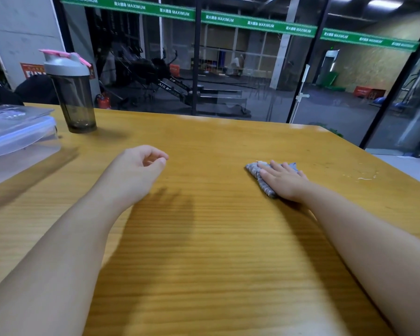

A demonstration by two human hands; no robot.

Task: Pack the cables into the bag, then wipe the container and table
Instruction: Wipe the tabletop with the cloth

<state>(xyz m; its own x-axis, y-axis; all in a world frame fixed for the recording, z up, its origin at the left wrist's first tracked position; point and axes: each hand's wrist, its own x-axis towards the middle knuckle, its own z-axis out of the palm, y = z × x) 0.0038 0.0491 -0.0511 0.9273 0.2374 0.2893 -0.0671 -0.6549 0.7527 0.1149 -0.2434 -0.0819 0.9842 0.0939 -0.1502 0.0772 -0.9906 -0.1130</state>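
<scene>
The wooden table (204, 238) runs wide from the near edge of the view to a far edge that meets a glass wall (252, 69); its far right corner is cut off at an angle, and the right edge slants away toward the near right; a broad stretch of bare wood lies between the two forearms and out to the far edge; pale scuffs mark the surface near the right edge.

The left hand (136, 170) hangs just above the table left of centre, wrist turned so the thumb side faces up, fingers loosely curled with the thumb close to the forefinger, holding nothing; its shadow falls on the wood just near of it; the right hand (284, 180) lies flat, palm down, fingers straight and slightly spread, pressing on the cloth (260, 178) on the right half of the table, well apart from the left hand.

The cloth is grey with a faint striped weave, crumpled and folded; it sticks out on the hand's left and far sides.

The clear plastic container (20, 139) sits at the far left edge, partly out of view, its lid (12, 115) resting askew on top; just right of it stands a dark shaker bottle (74, 100) with a grey cap and pink flip tab, upright, near the far edge.
</scene>
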